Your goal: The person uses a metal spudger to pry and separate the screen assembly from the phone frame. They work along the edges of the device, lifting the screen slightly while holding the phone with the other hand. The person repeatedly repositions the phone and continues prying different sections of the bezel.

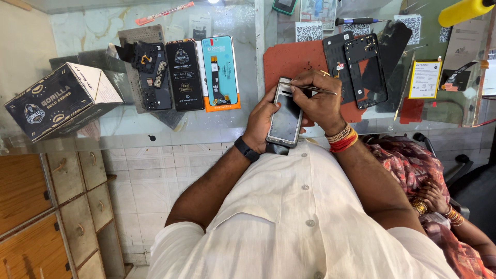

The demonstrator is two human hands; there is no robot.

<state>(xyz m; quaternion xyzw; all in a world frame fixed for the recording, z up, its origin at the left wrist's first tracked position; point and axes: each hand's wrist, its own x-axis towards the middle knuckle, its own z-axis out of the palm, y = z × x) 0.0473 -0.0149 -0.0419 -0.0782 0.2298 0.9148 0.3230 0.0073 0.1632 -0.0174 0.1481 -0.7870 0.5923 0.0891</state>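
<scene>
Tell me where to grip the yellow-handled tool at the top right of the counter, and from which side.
Grip the yellow handle around its thick round middle, coming from above with the right hand, the nearer one. The handle lies tilted across the glass counter with its upper side clear; its far end runs out of view.

1. A glass counter (155, 129) carried the things.
2. On it lay a dark box (59, 101), a red mat (292, 59), and three flat phone parts (186, 75).
</scene>
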